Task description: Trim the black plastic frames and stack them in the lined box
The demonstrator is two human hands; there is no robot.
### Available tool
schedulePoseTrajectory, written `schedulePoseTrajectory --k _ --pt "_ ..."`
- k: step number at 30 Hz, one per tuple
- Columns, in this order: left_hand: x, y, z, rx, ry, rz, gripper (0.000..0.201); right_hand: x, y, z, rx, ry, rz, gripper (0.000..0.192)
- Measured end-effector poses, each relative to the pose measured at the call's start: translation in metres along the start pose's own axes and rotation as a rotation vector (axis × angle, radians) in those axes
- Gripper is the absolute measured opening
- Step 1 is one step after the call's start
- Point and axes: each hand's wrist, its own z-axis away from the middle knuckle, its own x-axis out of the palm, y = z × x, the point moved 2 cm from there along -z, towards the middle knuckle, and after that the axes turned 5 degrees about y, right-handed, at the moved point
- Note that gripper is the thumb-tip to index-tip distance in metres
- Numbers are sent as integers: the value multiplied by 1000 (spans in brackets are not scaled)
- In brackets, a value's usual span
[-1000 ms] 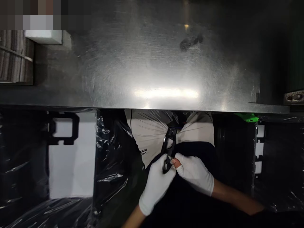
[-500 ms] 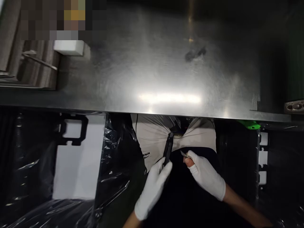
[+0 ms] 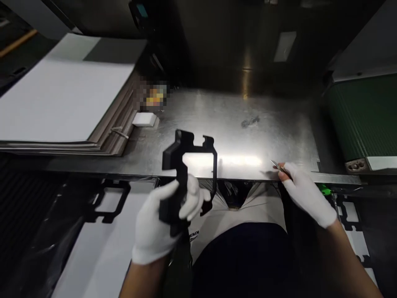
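Note:
My left hand (image 3: 161,219), in a white glove, is closed around a black plastic frame (image 3: 176,165) with a large squared opening and notched edges. The frame stands raised before the front edge of the metal table (image 3: 211,107). To the right, my right hand (image 3: 305,190) grips a small knife (image 3: 281,167) with a short pointed blade turned toward the upper left. Its glove leaves the thumb and a fingertip bare. The knife is apart from the frame, over the table's front edge.
Stacked sheets (image 3: 71,91) with a white top lie at the left, beside a small white block (image 3: 145,119). A similar black frame (image 3: 108,200) rests on a white sheet (image 3: 93,244) at lower left. A green ribbed conveyor belt (image 3: 366,116) is at the right.
My left hand has lifted and turned the black frame, so its opening now faces me. The right hand with the knife has moved right and up toward the table edge. The view has tilted upward.

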Motion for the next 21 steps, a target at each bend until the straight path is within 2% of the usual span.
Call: schedulePoseTrajectory --k 3,4,7,10,13,15,18,21 --pt "2 19 -39 39 -17 30 65 4 -5 -47 36 93 199 39" --pt "-1 21 -50 43 -10 31 68 8 -7 -59 42 110 272 42" --pt "-13 20 -72 13 24 -20 44 21 -16 -77 -9 126 433 51" --pt "-18 15 -77 -93 25 -88 24 38 -36 -73 -138 26 411 49" --pt "-9 16 -74 -135 37 -194 22 58 -65 -59 -328 -152 342 45" --pt "1 17 -72 -139 28 -312 23 71 -82 -52 -433 -235 383 47" --pt "17 19 -70 -139 -14 -434 22 84 -96 -46 -506 -268 488 48" --pt "24 19 -70 -140 -35 -511 26 86 -99 -45 -515 -262 549 49"
